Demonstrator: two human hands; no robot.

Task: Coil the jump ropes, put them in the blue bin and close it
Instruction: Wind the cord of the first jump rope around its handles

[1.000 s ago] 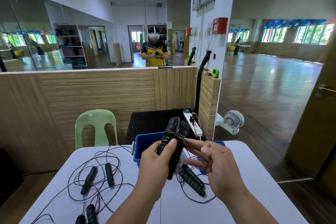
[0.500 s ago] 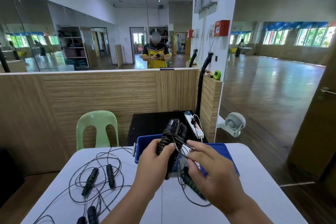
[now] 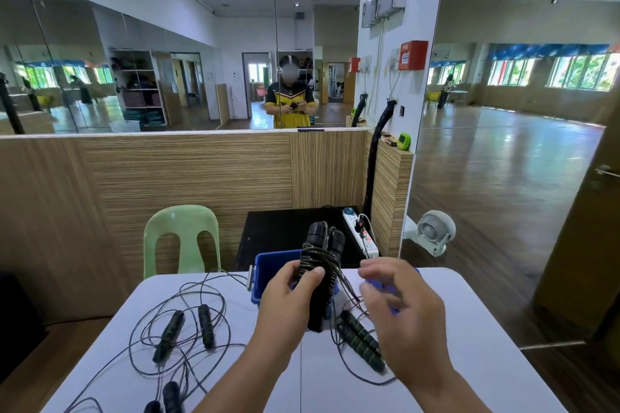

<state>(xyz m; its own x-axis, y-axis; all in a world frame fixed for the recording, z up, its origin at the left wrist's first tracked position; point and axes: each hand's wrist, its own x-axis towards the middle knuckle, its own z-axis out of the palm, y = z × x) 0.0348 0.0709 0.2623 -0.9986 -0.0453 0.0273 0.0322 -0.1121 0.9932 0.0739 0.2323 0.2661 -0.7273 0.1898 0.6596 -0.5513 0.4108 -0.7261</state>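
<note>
White table (image 3: 479,352) under your hands. Your left hand (image 3: 288,308) clamps wound jump rope (image 3: 318,265) upright so wraps hold. Your right hand (image 3: 402,312) beside grip, blurred: pinch on cord tail unclear. Just behind grip, blue bin (image 3: 268,265) open for drop. Left of grip, loose ropes (image 3: 169,335) uncoiled.

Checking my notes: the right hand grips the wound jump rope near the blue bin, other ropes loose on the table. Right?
No. The head view shows the left hand gripping the wound jump rope near the blue bin; other ropes lie loose on the table.
</note>
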